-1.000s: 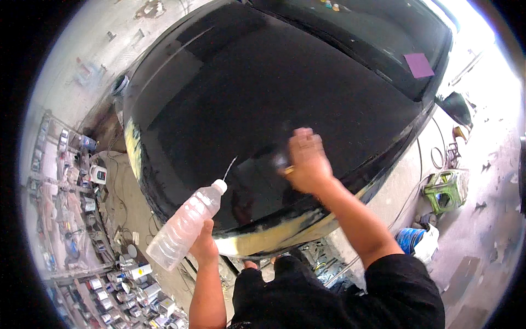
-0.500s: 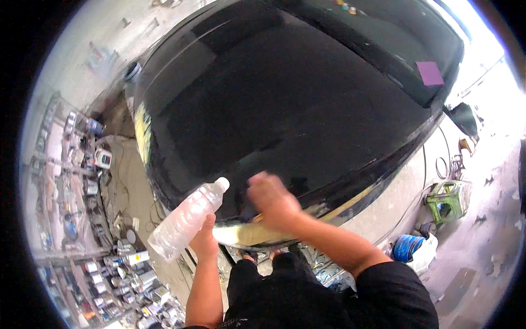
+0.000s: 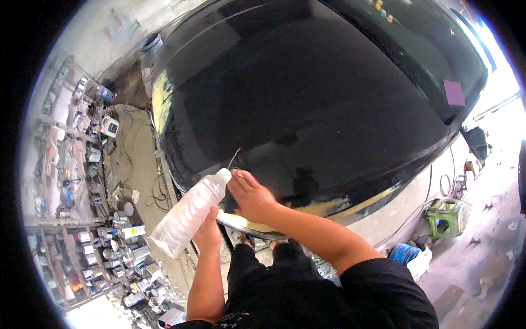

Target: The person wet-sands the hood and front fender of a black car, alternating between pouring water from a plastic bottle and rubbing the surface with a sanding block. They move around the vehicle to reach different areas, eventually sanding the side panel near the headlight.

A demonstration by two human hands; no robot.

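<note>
A clear plastic bottle (image 3: 189, 216) with a white cap is held tilted by my left hand (image 3: 208, 233), its cap end pointing up and toward the car. From the cap a thin stream of water (image 3: 234, 158) shoots out over the black car hood (image 3: 285, 98). My right hand (image 3: 251, 197) lies on the hood's front edge, just right of the cap, with its fingers stretched out. Whether anything lies under that palm is hidden. Yellowish bare patches (image 3: 318, 208) run along the front edge, below the black surface.
A purple sheet (image 3: 453, 93) lies on the windshield side at the right. To the left, shelves and floor hold many cans (image 3: 118, 241). A green stool (image 3: 445, 218), a blue roll-like container (image 3: 404, 253) and a hose (image 3: 408, 225) are on the floor at right.
My right hand has moved left and down, close to the bottle cap. A water stream now leaves the bottle, where none showed before. The view has shifted slightly.
</note>
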